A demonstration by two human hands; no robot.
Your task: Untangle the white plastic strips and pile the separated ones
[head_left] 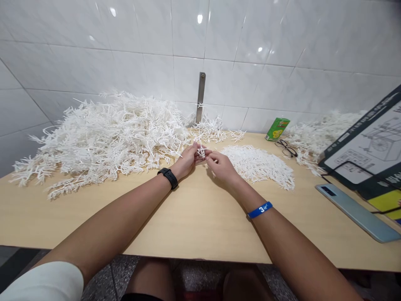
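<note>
Both hands meet over the middle of the table, at a small white branched plastic piece (202, 152). My left hand (186, 160), with a black wristband, is closed round the piece from the left. My right hand (222, 166), wearing a blue band, pinches at the piece's right side; its fingertips partly hide the contact. A large tangled heap of white branched plastic pieces (119, 133) lies left of my left hand. Just right of my right hand spreads a flat pile of small white plastic bits (260, 165).
Against the tiled wall stands an upright metal bar (201, 96), with a smaller white clump (209, 128) at its foot. To the right are a green carton (277, 128), glasses (286, 148), another white heap (322, 131), a printed box (366, 142) and a phone (357, 213).
</note>
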